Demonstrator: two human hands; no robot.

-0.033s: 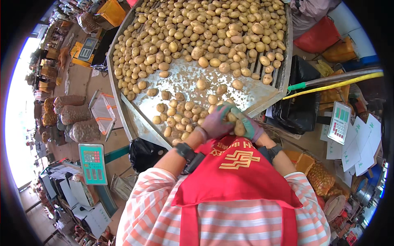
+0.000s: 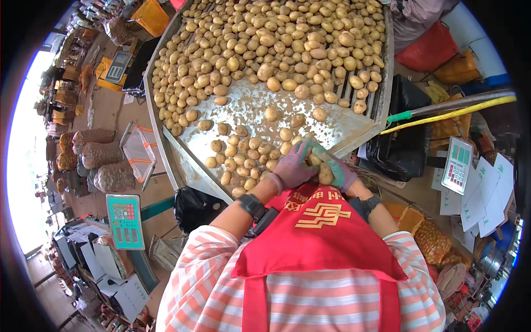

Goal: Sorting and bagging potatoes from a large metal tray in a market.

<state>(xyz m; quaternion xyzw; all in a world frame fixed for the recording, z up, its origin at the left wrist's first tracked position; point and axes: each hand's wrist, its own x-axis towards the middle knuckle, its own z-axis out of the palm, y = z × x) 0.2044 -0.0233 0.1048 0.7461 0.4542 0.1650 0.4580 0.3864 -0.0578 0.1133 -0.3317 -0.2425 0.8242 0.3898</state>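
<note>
A large slanted metal sorting table (image 2: 249, 108) holds a heap of small yellow potatoes (image 2: 276, 39) across its far part, with a looser cluster (image 2: 243, 157) near its front corner. My left hand (image 2: 290, 170), in a purple glove, and my right hand (image 2: 338, 169), in a green-grey glove, meet at the table's near edge. They are cupped together around a few potatoes (image 2: 324, 175). Both wrists carry black bands. A red apron over a striped shirt fills the lower view.
A green scale (image 2: 125, 221) stands at lower left, and a white scale (image 2: 456, 165) with paper sheets at right. A black bag (image 2: 406, 138) and a yellow-green pole (image 2: 453, 113) lie right of the table. Mesh sacks of potatoes (image 2: 105, 166) sit at left.
</note>
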